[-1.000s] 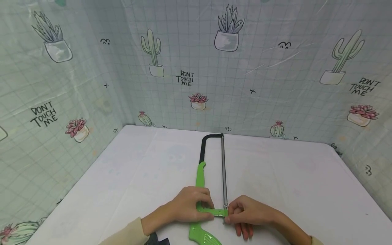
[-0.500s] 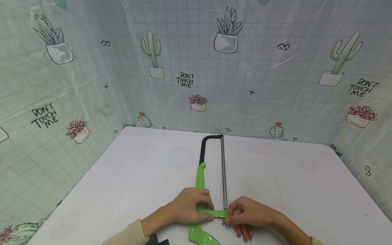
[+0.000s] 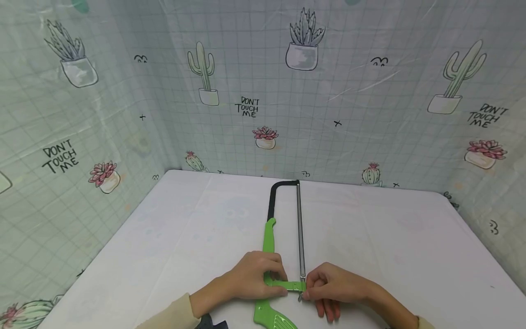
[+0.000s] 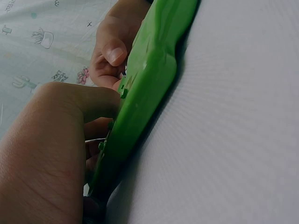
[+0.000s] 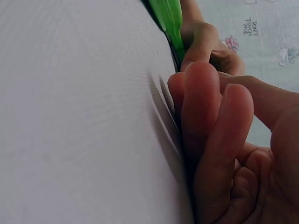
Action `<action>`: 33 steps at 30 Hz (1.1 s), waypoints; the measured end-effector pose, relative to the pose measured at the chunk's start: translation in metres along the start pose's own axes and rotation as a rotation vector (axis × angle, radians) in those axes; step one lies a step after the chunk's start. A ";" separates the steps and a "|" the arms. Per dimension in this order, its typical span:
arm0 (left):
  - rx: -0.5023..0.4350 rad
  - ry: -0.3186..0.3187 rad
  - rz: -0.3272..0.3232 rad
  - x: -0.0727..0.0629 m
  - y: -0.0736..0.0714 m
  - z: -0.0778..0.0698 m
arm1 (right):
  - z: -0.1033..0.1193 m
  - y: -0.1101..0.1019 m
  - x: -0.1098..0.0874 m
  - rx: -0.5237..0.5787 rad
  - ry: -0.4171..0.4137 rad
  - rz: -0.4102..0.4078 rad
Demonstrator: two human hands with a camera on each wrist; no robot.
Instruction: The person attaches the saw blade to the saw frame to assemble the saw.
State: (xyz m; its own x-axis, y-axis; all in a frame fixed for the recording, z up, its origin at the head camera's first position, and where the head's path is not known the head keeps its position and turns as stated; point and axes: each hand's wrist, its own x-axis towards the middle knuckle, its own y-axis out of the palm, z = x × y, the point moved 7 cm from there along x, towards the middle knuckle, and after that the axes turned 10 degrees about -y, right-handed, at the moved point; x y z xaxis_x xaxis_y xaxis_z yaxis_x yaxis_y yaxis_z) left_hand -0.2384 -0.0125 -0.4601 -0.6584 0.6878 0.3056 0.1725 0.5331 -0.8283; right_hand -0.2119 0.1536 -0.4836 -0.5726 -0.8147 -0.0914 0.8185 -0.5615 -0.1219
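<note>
A hacksaw with a green handle and a black front frame lies flat on the white table, its blade on the right side. My left hand grips the green frame around the short crosspiece, thumb on the near side and fingers on the far side. At the blade's near end, my right hand pinches a small metal wing nut with thumb and index finger, while its other fingers rest near the table. In the left wrist view the green handle hides part of the left fingertips.
A dark object is partly in view at the bottom edge, beside the left sleeve. Behind the white table hangs a backdrop cloth printed with cacti.
Both hands and the hacksaw keep their places. The small wing nut at the right fingertips sits at a slightly different angle than one second ago.
</note>
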 end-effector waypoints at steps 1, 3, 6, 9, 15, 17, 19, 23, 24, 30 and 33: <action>-0.001 -0.001 0.000 0.000 0.000 0.000 | 0.000 0.000 0.000 -0.003 -0.001 0.000; -0.005 -0.004 0.002 0.001 0.000 0.001 | 0.000 -0.001 0.000 -0.007 -0.003 -0.001; -0.011 -0.009 0.005 0.002 0.000 0.001 | 0.000 -0.002 0.000 -0.009 -0.006 0.000; -0.016 -0.012 0.006 0.002 0.000 0.002 | 0.001 -0.002 0.000 -0.009 -0.005 0.001; -0.017 -0.019 0.007 0.001 0.000 0.002 | 0.002 -0.001 0.000 -0.008 -0.004 0.003; -0.017 -0.025 0.010 0.000 0.000 0.002 | 0.001 -0.001 0.000 -0.007 -0.004 0.009; -0.014 -0.028 0.011 0.000 0.000 0.002 | 0.000 -0.001 0.000 -0.007 -0.002 0.014; -0.010 -0.024 0.009 0.000 0.000 0.001 | -0.002 0.000 -0.001 -0.004 0.003 0.017; -0.009 -0.020 0.006 0.000 0.000 0.001 | -0.002 0.000 -0.001 -0.002 0.004 0.016; -0.001 -0.005 -0.008 0.000 0.000 0.001 | -0.002 0.000 -0.001 0.001 -0.006 0.023; -0.003 -0.006 -0.006 -0.001 0.000 0.002 | -0.002 0.000 -0.001 -0.003 -0.016 0.028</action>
State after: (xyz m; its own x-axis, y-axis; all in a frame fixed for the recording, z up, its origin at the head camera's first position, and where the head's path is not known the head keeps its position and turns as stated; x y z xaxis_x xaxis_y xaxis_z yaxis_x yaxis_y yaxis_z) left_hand -0.2392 -0.0136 -0.4612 -0.6636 0.6820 0.3075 0.1707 0.5383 -0.8253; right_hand -0.2114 0.1545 -0.4859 -0.5485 -0.8324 -0.0790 0.8340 -0.5380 -0.1225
